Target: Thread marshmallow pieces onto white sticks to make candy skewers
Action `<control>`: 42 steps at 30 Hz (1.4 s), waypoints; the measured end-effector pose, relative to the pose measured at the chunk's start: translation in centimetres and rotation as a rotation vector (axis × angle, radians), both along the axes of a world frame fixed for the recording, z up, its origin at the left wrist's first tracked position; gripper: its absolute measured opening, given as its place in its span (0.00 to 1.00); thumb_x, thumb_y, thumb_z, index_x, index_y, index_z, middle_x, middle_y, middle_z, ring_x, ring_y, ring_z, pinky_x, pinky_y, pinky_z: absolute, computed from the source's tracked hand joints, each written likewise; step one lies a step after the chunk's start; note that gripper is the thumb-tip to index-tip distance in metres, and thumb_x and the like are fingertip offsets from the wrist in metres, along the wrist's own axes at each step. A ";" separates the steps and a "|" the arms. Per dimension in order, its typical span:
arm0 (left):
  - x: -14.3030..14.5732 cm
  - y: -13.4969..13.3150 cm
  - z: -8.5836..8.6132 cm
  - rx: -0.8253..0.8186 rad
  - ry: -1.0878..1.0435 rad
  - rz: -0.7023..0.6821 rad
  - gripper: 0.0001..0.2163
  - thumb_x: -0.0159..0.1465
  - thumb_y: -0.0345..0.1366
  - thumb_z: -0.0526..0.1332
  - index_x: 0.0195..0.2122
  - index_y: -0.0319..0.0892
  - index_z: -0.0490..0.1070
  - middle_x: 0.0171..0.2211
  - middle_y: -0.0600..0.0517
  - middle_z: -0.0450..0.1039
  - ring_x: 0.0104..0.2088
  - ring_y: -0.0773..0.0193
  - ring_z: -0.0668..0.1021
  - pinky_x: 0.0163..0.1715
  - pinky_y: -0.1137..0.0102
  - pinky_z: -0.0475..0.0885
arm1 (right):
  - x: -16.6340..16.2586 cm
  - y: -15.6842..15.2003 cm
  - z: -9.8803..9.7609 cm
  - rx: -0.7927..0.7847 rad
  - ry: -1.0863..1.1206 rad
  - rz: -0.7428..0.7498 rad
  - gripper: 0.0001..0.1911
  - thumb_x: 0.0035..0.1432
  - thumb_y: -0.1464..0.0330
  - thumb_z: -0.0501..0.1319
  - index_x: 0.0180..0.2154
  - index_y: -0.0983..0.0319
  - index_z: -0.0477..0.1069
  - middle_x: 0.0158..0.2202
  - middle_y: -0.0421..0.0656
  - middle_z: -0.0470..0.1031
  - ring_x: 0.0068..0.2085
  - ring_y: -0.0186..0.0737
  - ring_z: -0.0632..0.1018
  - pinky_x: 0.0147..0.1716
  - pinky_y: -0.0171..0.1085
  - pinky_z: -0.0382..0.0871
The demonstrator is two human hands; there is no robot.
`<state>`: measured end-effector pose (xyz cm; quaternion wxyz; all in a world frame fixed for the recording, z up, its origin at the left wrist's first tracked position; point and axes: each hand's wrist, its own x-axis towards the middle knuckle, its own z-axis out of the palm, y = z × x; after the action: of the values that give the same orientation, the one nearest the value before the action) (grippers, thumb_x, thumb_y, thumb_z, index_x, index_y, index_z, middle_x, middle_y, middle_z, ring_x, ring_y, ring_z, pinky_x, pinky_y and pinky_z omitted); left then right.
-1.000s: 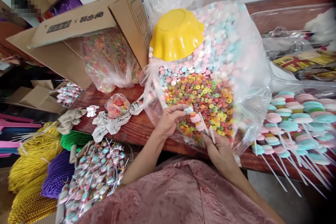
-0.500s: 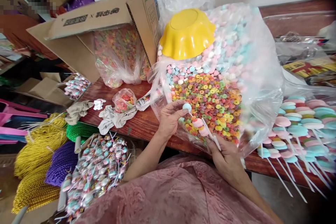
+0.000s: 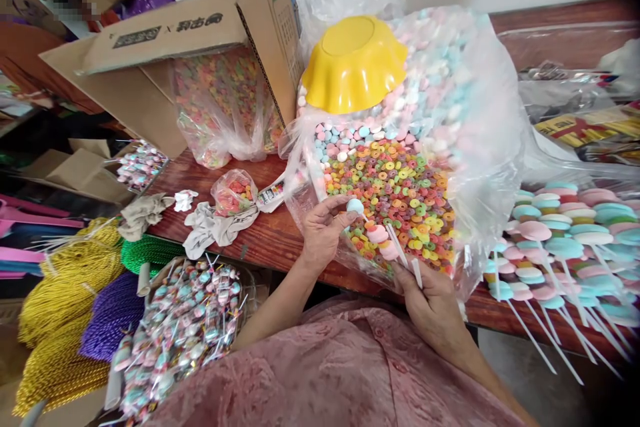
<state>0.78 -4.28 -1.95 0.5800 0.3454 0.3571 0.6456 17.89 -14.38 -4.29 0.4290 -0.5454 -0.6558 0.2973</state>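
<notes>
Between the fingertips of my left hand (image 3: pixel 324 230) is a pale blue marshmallow (image 3: pixel 355 206), touching or almost touching the tip of a thin white stick. My right hand (image 3: pixel 431 297) is closed around white sticks (image 3: pixel 399 245). One of them carries pink marshmallows (image 3: pixel 383 243) with an orange gummy among them. Below and behind both hands lies a spread of coloured gummy rings (image 3: pixel 400 190) on clear plastic. Pink, blue and white marshmallows (image 3: pixel 355 135) lie behind the rings. Over them rests an upturned yellow bowl (image 3: pixel 353 67) with a wavy rim.
A cardboard box (image 3: pixel 200 33) holds a bag of gummy rings (image 3: pixel 225 100). Finished candy sticks (image 3: pixel 565 247) are stacked at the right. At the lower left are wrapped candy sticks (image 3: pixel 185 327) and bundles of gold cord (image 3: pixel 65 307). Grey gloves (image 3: pixel 217 227) lie on the table (image 3: pixel 275 237).
The hands keep nearly the same pose, with the blue marshmallow still at the stick's tip. The whole scene has shifted slightly left in view.
</notes>
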 end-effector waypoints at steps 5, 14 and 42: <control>0.0 0.0 -0.8 0.032 0.066 0.021 0.16 0.46 0.38 0.78 0.36 0.44 0.82 0.36 0.52 0.82 0.31 0.66 0.81 0.33 0.70 0.80 | -0.1 0.2 0.2 -0.005 -0.030 0.024 0.11 0.68 0.71 0.54 0.30 0.60 0.68 0.20 0.33 0.62 0.22 0.32 0.65 0.23 0.32 0.57; -0.7 -0.1 -1.7 0.343 0.424 0.091 0.10 0.56 0.32 0.73 0.39 0.46 0.81 0.41 0.50 0.83 0.43 0.61 0.83 0.47 0.65 0.79 | 0.1 0.3 0.7 0.024 -0.091 0.042 0.11 0.68 0.71 0.53 0.35 0.62 0.73 0.21 0.35 0.66 0.21 0.31 0.66 0.21 0.32 0.57; -1.3 -1.0 -1.6 0.517 0.774 -0.049 0.06 0.62 0.32 0.64 0.36 0.47 0.82 0.41 0.46 0.83 0.43 0.58 0.84 0.49 0.61 0.79 | -0.8 1.0 0.2 -0.035 0.013 -0.049 0.14 0.67 0.69 0.54 0.27 0.60 0.66 0.22 0.35 0.61 0.23 0.32 0.63 0.25 0.34 0.56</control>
<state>-0.51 -5.28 -3.53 0.3139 0.7025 0.3666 0.5231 17.10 -13.42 -4.14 0.4309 -0.5669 -0.6342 0.3014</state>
